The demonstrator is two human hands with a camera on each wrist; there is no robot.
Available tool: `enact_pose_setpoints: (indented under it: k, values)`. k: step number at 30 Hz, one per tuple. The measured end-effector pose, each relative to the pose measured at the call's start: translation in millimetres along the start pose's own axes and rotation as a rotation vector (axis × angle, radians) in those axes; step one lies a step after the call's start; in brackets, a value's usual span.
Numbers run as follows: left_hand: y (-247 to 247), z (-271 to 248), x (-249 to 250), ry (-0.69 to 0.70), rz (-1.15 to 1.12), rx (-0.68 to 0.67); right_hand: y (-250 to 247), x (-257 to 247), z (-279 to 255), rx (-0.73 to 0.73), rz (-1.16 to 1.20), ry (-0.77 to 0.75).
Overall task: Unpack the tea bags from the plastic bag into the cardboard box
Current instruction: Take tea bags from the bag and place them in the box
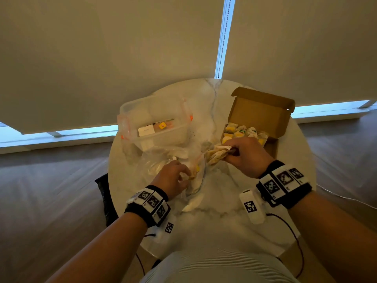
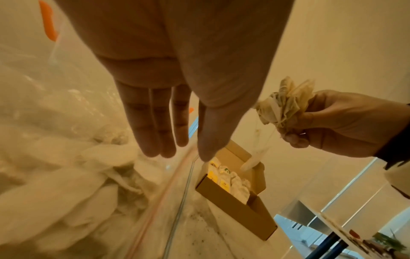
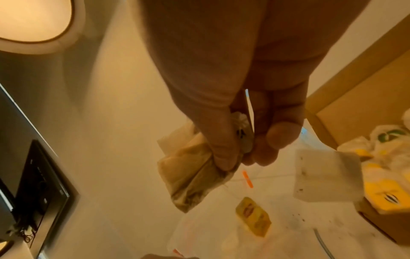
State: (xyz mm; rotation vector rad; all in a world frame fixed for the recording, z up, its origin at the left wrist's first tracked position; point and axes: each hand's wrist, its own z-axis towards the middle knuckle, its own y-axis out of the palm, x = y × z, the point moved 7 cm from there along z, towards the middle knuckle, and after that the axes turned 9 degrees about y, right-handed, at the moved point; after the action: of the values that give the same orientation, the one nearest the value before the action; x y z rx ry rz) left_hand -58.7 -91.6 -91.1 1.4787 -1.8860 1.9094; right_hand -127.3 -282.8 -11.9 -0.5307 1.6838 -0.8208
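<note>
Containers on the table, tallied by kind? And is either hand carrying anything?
Plastic bag: 1
Cardboard box: 1
Clear plastic tub: 1
Total: 3 containers
The right hand grips a bunch of tea bags; the left hand holds nothing.

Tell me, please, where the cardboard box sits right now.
In the head view, the cardboard box sits open at the table's far right, just beyond the right hand.

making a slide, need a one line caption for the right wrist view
Right hand grips a bunch of tea bags beside the open cardboard box.
</note>
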Motion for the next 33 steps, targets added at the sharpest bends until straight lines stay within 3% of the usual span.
enact_pose_setpoints:
  k: [6, 12, 14, 18, 24, 28, 33]
  values:
    - [-9, 11, 25, 0.057, -0.130, 0.121, -20, -14, -6, -0.006, 0.038, 0.006]
    - [1, 22, 49, 0.105, -0.174, -0.039, -40, -48, -15, -0.001, 0.117, -0.038]
    - [2, 22, 53, 0.098, -0.379, -0.018, -46, -57, -17, 0.004, 0.136, -0.042]
    - [2, 14, 60, -0.060, -0.889, -0.007, -53, -65, -17, 0.017, 0.160, -0.068]
    - [-18, 11, 71, 0.033, -1.282, -0.028, -35, -53, -9, -0.030, 0.066, -0.054]
    - [-26, 13, 80, 0.099, -1.388, -0.069, -18, -54, -6, -0.079, -0.059, -0.070]
    - [-27, 11, 80, 0.051, -1.358, 0.028, -8, -59, 0, -0.091, -0.141, -0.085]
